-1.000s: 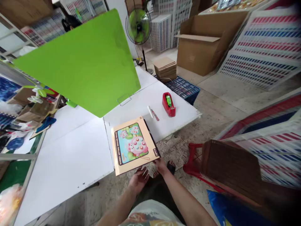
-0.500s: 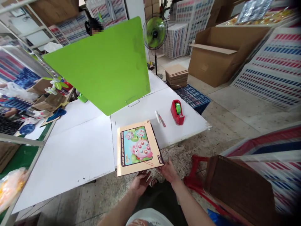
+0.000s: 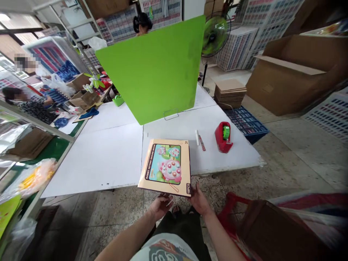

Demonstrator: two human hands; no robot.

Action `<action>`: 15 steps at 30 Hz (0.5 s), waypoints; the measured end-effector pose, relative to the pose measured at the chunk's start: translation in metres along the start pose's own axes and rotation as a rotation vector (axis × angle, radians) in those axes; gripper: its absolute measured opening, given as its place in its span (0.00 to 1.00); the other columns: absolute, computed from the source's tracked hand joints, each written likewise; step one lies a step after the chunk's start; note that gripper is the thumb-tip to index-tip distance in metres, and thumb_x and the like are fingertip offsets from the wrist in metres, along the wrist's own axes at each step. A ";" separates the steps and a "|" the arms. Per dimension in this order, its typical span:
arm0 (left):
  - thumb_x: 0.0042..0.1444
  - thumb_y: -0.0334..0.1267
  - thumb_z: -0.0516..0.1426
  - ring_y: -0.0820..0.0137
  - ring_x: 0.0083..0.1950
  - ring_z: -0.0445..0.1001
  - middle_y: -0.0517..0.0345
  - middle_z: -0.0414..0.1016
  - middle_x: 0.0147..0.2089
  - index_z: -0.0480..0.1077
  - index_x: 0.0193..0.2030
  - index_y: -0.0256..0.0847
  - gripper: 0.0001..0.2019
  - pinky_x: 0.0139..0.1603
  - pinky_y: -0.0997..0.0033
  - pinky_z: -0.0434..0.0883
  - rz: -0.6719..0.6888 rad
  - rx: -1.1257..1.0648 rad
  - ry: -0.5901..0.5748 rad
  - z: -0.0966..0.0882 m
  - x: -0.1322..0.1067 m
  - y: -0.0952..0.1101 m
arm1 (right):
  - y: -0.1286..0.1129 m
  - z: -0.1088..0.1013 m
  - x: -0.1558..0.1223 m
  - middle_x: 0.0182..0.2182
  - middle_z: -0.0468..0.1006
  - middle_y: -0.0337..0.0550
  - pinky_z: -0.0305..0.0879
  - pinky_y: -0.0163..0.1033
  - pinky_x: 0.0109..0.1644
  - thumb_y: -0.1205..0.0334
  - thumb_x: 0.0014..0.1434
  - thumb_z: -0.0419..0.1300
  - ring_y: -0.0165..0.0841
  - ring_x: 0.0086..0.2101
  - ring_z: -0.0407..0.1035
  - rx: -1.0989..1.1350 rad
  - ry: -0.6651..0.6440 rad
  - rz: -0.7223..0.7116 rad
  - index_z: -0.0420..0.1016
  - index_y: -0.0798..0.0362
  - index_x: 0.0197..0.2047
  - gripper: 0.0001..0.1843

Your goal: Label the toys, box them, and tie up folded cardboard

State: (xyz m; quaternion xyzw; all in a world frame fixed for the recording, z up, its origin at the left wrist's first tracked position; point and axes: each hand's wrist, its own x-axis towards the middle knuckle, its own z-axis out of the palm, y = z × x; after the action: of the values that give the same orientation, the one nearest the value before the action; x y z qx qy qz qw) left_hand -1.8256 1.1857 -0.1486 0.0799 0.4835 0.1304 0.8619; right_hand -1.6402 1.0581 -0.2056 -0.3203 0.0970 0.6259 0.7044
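A flat cardboard toy box [image 3: 185, 163] lies face up at the front of the white table, its near side sticking out past the edge. Its printed lid shows a pink toy and the words "RABBIT HITTING GROUND MOUSE". At the near right corner, my right hand [image 3: 200, 201] holds the box, thumb raised along its side and fingers partly hidden beneath. My left hand [image 3: 161, 206] is just below the near edge, palm up, with its fingers loosely bent and apart. Whether it touches the box's underside I cannot tell.
A white marker [image 3: 197, 137], a cutter knife [image 3: 202, 143] and a red tape dispenser [image 3: 223, 137] are right of the box. Behind stands a large green board [image 3: 154, 72] on a wire stand. A blue crate [image 3: 247, 125] adjoins the table; a brown-seated chair [image 3: 274, 228] is at right.
The view has swung left, so everything appears further right. The toy box sits turned slightly in the picture, and both hands stay at its near side.
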 end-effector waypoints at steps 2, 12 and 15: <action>0.43 0.16 0.56 0.65 0.42 0.78 0.58 0.78 0.36 0.69 0.36 0.39 0.16 0.50 0.61 0.68 0.012 -0.009 0.018 -0.011 -0.006 0.009 | 0.015 0.003 -0.002 0.43 0.79 0.45 0.65 0.41 0.47 0.36 0.57 0.56 0.36 0.43 0.71 0.001 -0.008 0.049 0.77 0.51 0.43 0.27; 0.50 0.23 0.59 0.67 0.38 0.78 0.56 0.78 0.35 0.69 0.36 0.39 0.10 0.50 0.61 0.71 0.094 -0.017 0.121 -0.019 0.005 0.017 | 0.049 0.001 -0.002 0.44 0.78 0.44 0.63 0.41 0.48 0.36 0.54 0.59 0.35 0.43 0.71 -0.085 0.155 0.113 0.73 0.51 0.47 0.28; 0.49 0.21 0.57 0.67 0.36 0.78 0.56 0.79 0.34 0.70 0.36 0.39 0.10 0.54 0.59 0.70 0.128 -0.060 0.126 -0.016 0.015 0.013 | 0.043 -0.013 -0.015 0.45 0.78 0.46 0.63 0.39 0.46 0.38 0.56 0.58 0.33 0.40 0.72 -0.164 0.295 0.121 0.73 0.51 0.47 0.26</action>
State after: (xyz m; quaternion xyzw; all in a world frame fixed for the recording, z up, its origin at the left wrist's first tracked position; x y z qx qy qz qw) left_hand -1.8336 1.2034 -0.1660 0.0762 0.5266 0.2044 0.8217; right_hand -1.6808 1.0394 -0.2218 -0.4589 0.1669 0.6190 0.6151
